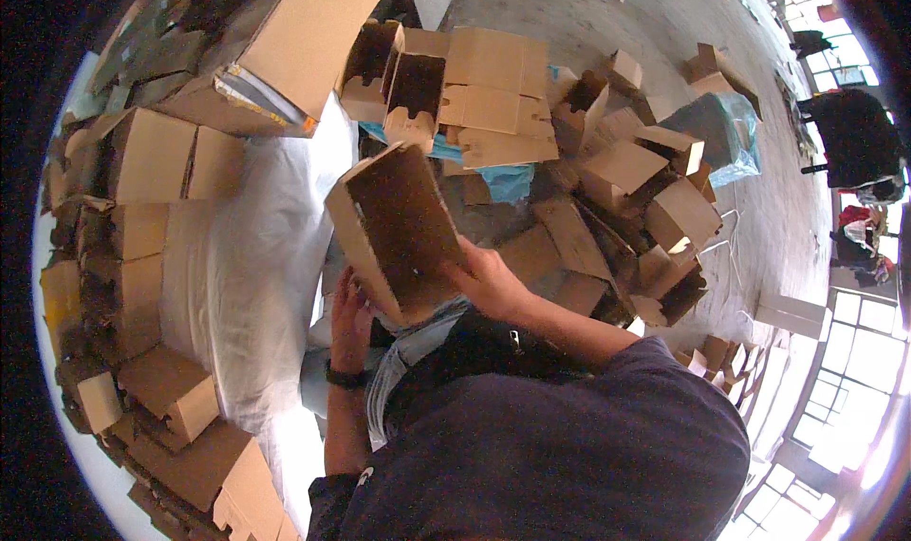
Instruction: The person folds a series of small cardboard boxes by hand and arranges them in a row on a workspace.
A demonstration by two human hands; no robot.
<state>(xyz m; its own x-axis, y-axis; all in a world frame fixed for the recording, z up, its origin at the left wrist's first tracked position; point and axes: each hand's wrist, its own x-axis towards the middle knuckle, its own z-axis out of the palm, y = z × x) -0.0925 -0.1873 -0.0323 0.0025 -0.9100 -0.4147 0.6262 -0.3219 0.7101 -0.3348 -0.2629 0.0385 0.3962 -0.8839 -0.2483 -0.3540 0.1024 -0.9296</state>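
Brown cardboard box (399, 228) is sitting tilted between both hands: the left hand (351, 318) is pressing its near left side, the right hand (489, 280) is gripping its right side, fingers curled on it

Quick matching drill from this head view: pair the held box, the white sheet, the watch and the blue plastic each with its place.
Things:
1. held box
2. white sheet
3. watch
4. blue plastic

Places:
A. on the wrist of the left hand
B. among the heaped boxes, beyond the held one
C. between both hands, right hand at its side
D. spread at left, with stacked boxes along its far edge

Pairs: 1-C, 2-D, 3-A, 4-B
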